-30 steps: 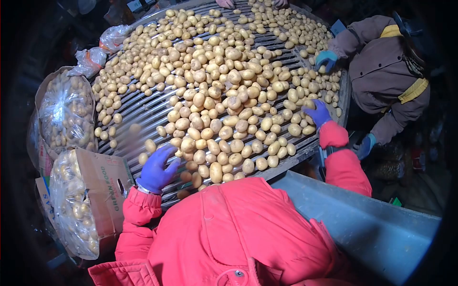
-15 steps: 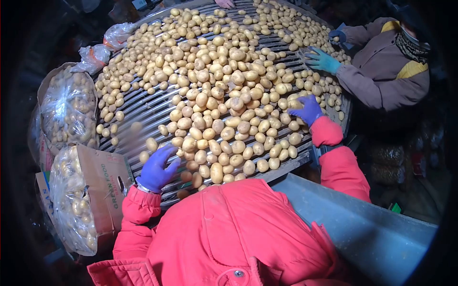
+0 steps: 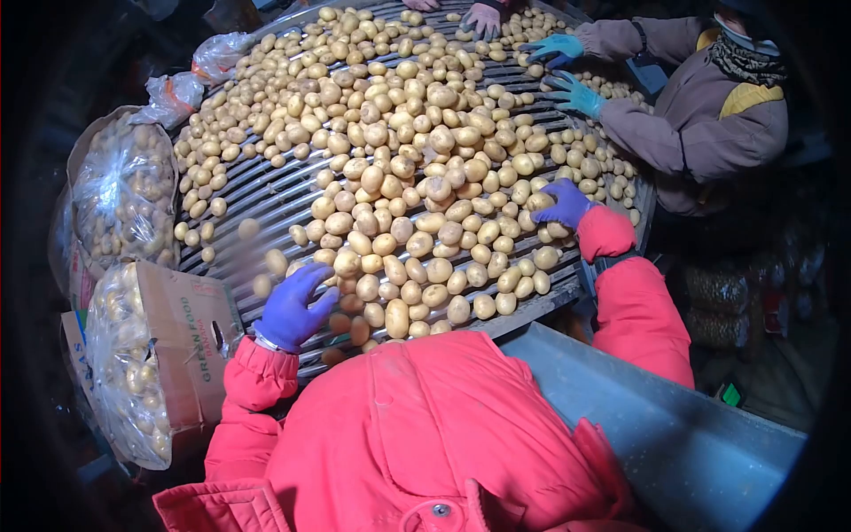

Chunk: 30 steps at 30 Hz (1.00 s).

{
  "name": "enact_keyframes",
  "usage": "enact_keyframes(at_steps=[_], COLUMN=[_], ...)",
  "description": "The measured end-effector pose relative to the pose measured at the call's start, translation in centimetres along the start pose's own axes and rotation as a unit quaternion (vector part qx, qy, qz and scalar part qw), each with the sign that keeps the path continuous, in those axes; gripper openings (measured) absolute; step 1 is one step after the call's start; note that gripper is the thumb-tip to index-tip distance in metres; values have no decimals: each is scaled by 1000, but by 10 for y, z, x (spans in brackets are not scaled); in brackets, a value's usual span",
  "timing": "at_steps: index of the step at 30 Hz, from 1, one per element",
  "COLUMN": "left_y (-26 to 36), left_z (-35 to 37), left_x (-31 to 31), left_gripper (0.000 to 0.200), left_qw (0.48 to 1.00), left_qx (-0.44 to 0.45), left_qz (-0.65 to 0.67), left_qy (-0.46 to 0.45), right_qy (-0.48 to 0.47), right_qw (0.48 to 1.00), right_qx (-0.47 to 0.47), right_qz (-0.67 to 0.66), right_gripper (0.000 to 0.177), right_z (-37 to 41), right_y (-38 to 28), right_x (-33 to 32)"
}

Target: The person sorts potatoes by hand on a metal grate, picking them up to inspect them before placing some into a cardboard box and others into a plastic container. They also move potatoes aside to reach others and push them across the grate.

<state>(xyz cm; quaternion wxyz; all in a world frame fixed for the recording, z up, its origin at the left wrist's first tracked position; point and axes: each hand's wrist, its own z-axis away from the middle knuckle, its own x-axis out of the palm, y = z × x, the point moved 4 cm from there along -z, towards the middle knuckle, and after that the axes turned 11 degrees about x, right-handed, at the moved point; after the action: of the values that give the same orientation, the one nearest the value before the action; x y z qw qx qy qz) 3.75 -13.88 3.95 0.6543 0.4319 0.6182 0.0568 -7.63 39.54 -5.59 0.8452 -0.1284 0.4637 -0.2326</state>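
Many pale yellow potatoes (image 3: 390, 191) lie heaped over a slatted metal sorting table (image 3: 275, 191). My left hand (image 3: 294, 308), in a purple glove, is at the table's near left. Its fingers are apart and slightly curved, beside a few potatoes, with nothing held. At the near right, my right hand (image 3: 566, 204), also purple-gloved, has fingers and thumb around a potato (image 3: 538, 202) at the edge of the heap. The palm side of that hand is hidden.
Across the right side, a person's teal-gloved hands (image 3: 576, 95) reach over the potatoes. Another person's pink-gloved hand (image 3: 483, 19) is at the far edge. A cardboard box (image 3: 191, 332) and a bagged sack of potatoes (image 3: 124, 191) stand left; a blue-grey metal chute (image 3: 656, 426) is near right.
My right hand's fingers have drawn together around a potato. My left hand has barely moved. The teal-gloved hands have moved toward the far side, and a pink-gloved hand has appeared there.
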Motion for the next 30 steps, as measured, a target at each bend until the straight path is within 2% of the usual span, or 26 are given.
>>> enact_keyframes(at_steps=[3, 6, 10, 13, 14, 17, 19, 21, 24, 26, 30], left_y=[-3, -6, -5, -10, -15, -15, -13, -11, -14, -12, -11], left_z=[5, 9, 1, 0, 1, 2, 2, 4, 6, 8, 12], left_x=[-3, 1, 5, 3, 4, 5, 3, 2, 0, -1, -4], left_gripper=[39, 39, 40, 41, 41, 41, 41, 41, 41, 40, 41], left_qw=[1000, 999, 999, 999, 999, 998, 999, 999, 999, 998, 998], left_qx=[0, -30, -25, -20, -27, -29, -24, -16, -28, -30, -22], left_qz=[-5, 17, 23, 23, 31, 51, 41, 11, 38, 49, 61], left_qy=[2, -10, -24, -13, -10, -10, -16, -26, -20, -19, -4], right_qy=[-8, 85, -7, 13, 5, -60, -87, -88, -78, -64, -26], right_qw=[1000, 995, 994, 982, 977, 949, 864, 757, 665, 639, 630], right_qx=[-11, -37, -14, -9, -8, -7, 13, 46, 58, 51, 30], right_qz=[-3, -46, -107, -188, -212, -308, -495, -646, -740, -764, -775], right_gripper=[74, 74, 75, 78, 69, 61, 55, 47, 45, 44, 42], right_z=[0, -17, -7, 0, 7, 7, 18, 57, 80, 85, 92], right_y=[-1, 19, 2, 12, 13, 34, 42, 21, 20, 34, 55], right_x=[3, 19, 13, 28, 29, 44, 55, 49, 55, 66, 80])
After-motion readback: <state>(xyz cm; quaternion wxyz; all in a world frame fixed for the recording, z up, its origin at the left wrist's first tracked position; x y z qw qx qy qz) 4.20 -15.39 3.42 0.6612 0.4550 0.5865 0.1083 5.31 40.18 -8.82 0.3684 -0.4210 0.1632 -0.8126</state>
